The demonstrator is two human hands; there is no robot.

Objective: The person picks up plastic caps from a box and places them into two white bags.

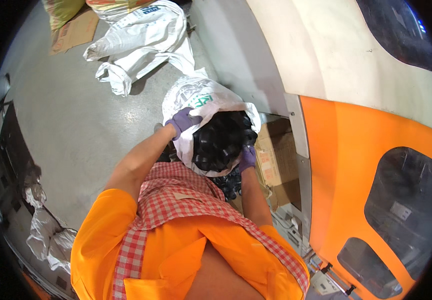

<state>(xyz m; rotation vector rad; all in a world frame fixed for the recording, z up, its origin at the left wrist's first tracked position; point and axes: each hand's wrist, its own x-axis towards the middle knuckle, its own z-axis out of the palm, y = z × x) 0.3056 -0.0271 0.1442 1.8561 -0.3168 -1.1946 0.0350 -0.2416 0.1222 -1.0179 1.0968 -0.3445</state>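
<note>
A white woven sack [178, 97] with printing on its side gapes toward me, filled with glossy black curved parts [221, 140]; their exact kind I cannot make out. My left hand [182, 121], in a purple glove, is closed on the left side of the sack's mouth. On the opposite side, lower down, my right hand [247, 157] in a matching glove grips the rim, its fingers partly hidden. More black parts [230, 185] show just below the sack, close to my checked apron.
An orange and cream machine [326, 165] with dark windows stands along the right. Cardboard [276, 160] sits between it and the sack. Another white sack [146, 40] lies on the grey floor ahead, near a flat cardboard piece [76, 32]. Crumpled white bags [51, 235] lie at left.
</note>
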